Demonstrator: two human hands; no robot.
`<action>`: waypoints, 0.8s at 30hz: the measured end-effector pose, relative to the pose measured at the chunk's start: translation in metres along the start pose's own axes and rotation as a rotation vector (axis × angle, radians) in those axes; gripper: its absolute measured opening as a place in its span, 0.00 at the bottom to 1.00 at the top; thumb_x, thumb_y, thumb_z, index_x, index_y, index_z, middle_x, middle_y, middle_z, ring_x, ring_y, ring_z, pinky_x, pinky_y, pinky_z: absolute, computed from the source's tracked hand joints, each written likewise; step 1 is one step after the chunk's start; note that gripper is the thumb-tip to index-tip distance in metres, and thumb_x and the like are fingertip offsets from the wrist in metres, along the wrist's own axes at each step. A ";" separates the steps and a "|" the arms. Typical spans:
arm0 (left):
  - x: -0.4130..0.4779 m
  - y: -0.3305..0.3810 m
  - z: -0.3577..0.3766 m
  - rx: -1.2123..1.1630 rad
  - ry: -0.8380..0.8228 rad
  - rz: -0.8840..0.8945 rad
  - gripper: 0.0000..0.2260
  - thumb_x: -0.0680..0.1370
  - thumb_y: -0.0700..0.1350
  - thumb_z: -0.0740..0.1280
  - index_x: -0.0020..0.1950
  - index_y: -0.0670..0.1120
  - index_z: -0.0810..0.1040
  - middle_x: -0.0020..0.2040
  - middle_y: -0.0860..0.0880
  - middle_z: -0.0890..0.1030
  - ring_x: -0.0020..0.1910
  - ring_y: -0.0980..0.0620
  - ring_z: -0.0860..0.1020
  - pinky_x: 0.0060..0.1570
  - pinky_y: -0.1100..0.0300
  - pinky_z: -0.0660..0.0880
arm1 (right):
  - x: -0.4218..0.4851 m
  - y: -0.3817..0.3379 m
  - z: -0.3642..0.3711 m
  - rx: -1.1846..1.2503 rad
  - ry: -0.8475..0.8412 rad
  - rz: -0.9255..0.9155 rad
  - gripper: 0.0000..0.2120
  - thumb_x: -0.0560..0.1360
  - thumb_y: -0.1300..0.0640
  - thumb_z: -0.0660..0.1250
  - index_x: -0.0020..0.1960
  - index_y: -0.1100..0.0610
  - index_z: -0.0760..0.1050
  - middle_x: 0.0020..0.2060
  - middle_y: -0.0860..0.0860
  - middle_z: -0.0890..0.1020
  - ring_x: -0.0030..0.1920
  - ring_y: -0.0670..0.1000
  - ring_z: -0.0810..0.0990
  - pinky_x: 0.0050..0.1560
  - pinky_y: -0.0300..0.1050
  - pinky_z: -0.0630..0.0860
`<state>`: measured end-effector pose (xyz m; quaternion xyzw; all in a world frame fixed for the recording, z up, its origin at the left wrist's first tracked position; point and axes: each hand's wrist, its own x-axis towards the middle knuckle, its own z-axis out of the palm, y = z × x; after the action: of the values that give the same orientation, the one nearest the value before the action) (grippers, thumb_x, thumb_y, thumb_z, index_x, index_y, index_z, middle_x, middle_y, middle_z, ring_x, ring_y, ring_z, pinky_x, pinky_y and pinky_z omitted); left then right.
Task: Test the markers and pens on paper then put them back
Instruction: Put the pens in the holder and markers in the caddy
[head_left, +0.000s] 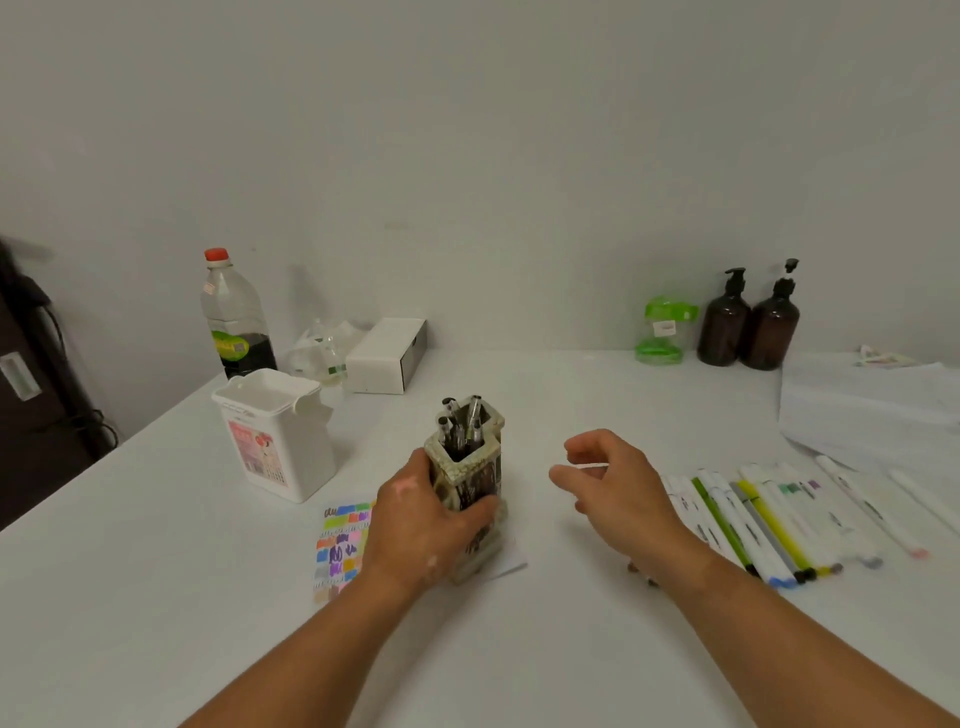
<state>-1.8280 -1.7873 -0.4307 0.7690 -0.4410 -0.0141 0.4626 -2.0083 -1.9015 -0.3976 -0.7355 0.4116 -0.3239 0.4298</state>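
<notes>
**Two hands at the pen holder, markers laid out to the right**

Left-hand grip (431, 525) pinching the pen holder (470, 483) low on its body, thumb on the near face and fingers curled round the far side. Probably taken low to steady a tall, narrow pot with a top-heavy load. Inside, several pens (460, 426) standing on end and leaning on the rim. Holder placed on the right part of the test paper (343, 551), beside rows of coloured swatches. Cannot tell whether its base sits flat or is raised a little.

Right-hand grip (618, 488) spread, fingers loosely curled, thumb and forefinger apart, nothing seen between them. Hovers just right of the holder, between it and the row of markers (753, 519). Seems placed to go either way, to a pen in the pot or a marker in the row.

Markers lying side by side on the worktop (519, 649), well apart from the holder. Likely lined up so each stays easy to pick out. Judging by the crowded swatches, testing well along, with the markers not yet put back.

Behind, near the wall: a white lidded container (275, 431), a red-capped bottle (234, 312), a white box (387, 356) and two amber pump bottles (748, 322).
</notes>
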 end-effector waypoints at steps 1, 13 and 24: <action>0.002 0.001 -0.001 0.001 -0.003 -0.009 0.29 0.65 0.57 0.79 0.63 0.51 0.76 0.48 0.58 0.81 0.44 0.61 0.79 0.38 0.75 0.71 | -0.001 0.006 -0.004 -0.042 -0.006 0.015 0.11 0.74 0.50 0.74 0.54 0.45 0.77 0.53 0.42 0.81 0.49 0.45 0.83 0.54 0.49 0.81; 0.137 0.008 0.011 0.008 0.096 -0.209 0.28 0.66 0.54 0.79 0.61 0.46 0.76 0.53 0.50 0.82 0.49 0.50 0.78 0.50 0.57 0.78 | 0.011 0.021 -0.011 -0.252 -0.079 -0.123 0.04 0.76 0.47 0.72 0.49 0.42 0.78 0.47 0.39 0.81 0.47 0.37 0.78 0.39 0.27 0.68; 0.178 -0.041 0.046 0.145 0.148 -0.313 0.31 0.66 0.57 0.78 0.61 0.43 0.74 0.49 0.48 0.79 0.49 0.45 0.79 0.47 0.57 0.77 | 0.030 0.039 -0.010 -0.296 -0.145 -0.145 0.04 0.75 0.46 0.72 0.48 0.41 0.77 0.47 0.39 0.80 0.48 0.37 0.79 0.43 0.29 0.70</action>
<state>-1.7116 -1.9349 -0.4174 0.8584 -0.2805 0.0024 0.4294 -2.0158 -1.9435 -0.4247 -0.8400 0.3685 -0.2360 0.3208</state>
